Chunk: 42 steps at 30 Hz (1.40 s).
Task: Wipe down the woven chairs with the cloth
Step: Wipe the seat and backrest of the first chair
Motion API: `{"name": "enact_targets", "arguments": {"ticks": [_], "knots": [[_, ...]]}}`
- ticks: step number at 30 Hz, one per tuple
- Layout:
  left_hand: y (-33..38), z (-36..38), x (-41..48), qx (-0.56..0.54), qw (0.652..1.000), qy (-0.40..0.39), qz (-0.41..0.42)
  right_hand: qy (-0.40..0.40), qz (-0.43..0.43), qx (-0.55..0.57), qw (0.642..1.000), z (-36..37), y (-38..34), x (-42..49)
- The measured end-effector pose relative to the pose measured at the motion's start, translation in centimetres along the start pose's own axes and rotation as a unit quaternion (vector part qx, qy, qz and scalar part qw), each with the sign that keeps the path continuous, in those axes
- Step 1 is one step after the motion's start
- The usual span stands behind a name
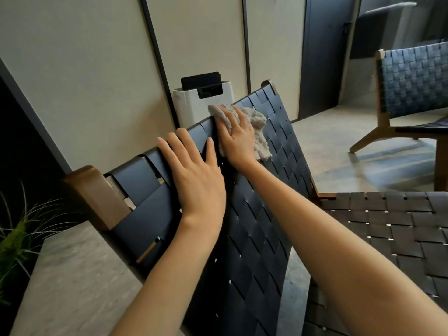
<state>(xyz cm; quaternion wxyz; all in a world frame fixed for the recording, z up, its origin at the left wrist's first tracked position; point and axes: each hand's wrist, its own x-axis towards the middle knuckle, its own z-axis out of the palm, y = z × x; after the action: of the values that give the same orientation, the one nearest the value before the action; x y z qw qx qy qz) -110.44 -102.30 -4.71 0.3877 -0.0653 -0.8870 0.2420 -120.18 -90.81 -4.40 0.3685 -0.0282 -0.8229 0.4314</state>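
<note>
Right now the fingers (240, 116) of the right hand (238, 139) lie spread and nearly straight, pressing one cloth (260, 123) flat against the backrest (254, 226) just under its top edge. The cloth is a pale beige, nubby rag, bunched and crumpled. It shows above the fingertips and spills out past the hand's right side.

Beside it, the left hand (194, 175) rests flat on the same backrest, bare. Its four fingers are straight and close together, reaching up to the top edge, with the thumb splayed toward the right hand. The two hands are near each other but not touching.

The backrest belongs to the near chair (150, 180), woven of wide, dark navy straps in a checker pattern and tilted back. A brown wooden post (92, 192) stands at its left end, and a matching woven seat (388, 229) lies at lower right.

There are two woven chairs in all. The second chair (412, 81) stands well apart at upper right on splayed wooden legs.

Behind the backrest, against the wall (84, 57), stands one white boxy unit (186, 107) with a black holder (201, 84) on top. Whether it holds anything cannot be told. One green spiky plant (17, 234) shows at the left edge.
</note>
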Motion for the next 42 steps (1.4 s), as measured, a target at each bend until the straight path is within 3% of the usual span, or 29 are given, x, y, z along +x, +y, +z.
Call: {"name": "enact_targets", "arguments": {"ticks": [5, 10, 13, 19, 24, 30, 35, 37, 40, 42], "knots": [[0.0, 0.0, -0.1, 0.001, 1.000, -0.001, 0.007, 0.070, -0.002, 0.014, 0.997, 0.1, 4.0, -3.8], [-0.1, -0.2, -0.1, 0.009, 1.000, -0.004, 0.001, 0.035, 0.076, -0.005, 0.997, -1.6, 12.2, -10.7], [-0.5, -0.8, -0.2, 0.012, 1.000, -0.019, 0.013, 0.017, 0.097, 0.025, 0.995, -2.1, 13.5, -11.9], [-3.6, -1.7, 0.5, -0.053, 0.996, -0.023, 0.063, 0.006, -0.044, 0.073, 0.996, -1.8, 6.2, -7.5], [-7.5, -2.6, 0.0, -0.142, 0.982, -0.028, 0.126, -0.007, -0.056, 0.152, 0.987, -1.2, -2.7, -4.5], [-11.6, -3.4, -4.8, -0.128, 0.988, 0.055, 0.062, -0.008, -0.158, 0.142, 0.977, -0.2, -5.4, -13.2], [-11.6, -1.4, -8.1, -0.265, 0.953, 0.139, 0.038, -0.036, -0.202, 0.088, 0.975, -0.6, -3.8, -16.9], [-11.0, -0.8, -8.8, -0.312, 0.936, 0.161, 0.037, -0.029, -0.161, 0.042, 0.986, -0.8, -1.6, -15.3], [-10.3, 0.3, -10.1, -0.357, 0.918, 0.171, 0.032, -0.022, 0.053, 0.050, 0.997, -1.5, 1.3, -12.4], [-10.0, 1.0, -11.3, -0.372, 0.913, 0.161, 0.040, -0.018, 0.132, 0.069, 0.989, -1.5, 2.0, -12.2]]}}
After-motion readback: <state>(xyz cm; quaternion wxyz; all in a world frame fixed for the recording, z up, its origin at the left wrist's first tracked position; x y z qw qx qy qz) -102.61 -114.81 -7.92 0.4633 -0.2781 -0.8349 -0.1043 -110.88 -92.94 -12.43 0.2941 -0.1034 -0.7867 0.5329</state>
